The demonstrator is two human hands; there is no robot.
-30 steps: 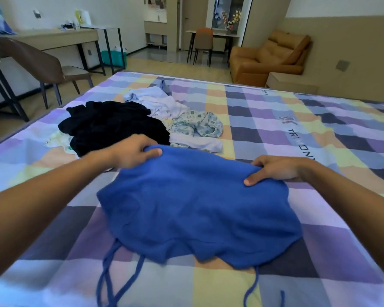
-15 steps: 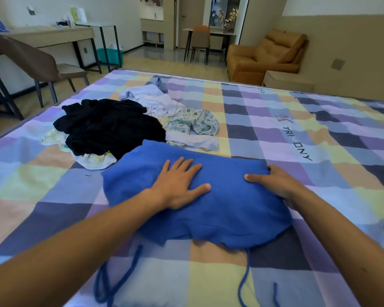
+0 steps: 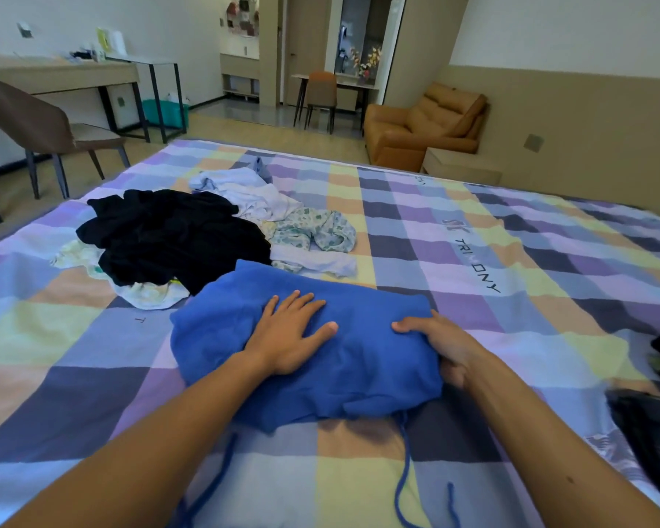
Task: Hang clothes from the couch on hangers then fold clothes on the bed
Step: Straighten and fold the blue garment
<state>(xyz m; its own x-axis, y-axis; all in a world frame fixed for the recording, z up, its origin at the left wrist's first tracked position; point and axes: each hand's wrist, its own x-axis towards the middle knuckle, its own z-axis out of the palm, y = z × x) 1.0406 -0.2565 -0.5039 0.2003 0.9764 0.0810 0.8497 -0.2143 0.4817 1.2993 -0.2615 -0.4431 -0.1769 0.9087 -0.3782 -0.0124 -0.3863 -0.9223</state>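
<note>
Garment: the thick, soft-knit blue garment (image 3: 214,329) lies part-folded and lumpy on the pastel checked bedspread (image 3: 511,299), near the front of the bed.
Left hand (image 3: 290,333): flat, fingers spread, pressing the middle of the cloth.
Right hand (image 3: 439,344): thumb on top, fingers tucked under the right edge, gripping it.
Risk: I'd guess the springy knit opens or bunches if the palm lifts too soon.
Cords: the thin blue drawstrings (image 3: 401,463) trail loose and may be left sticking out.
Pile: the crumpled black garment (image 3: 168,238) touches the blue corner and could get dragged along.
</note>
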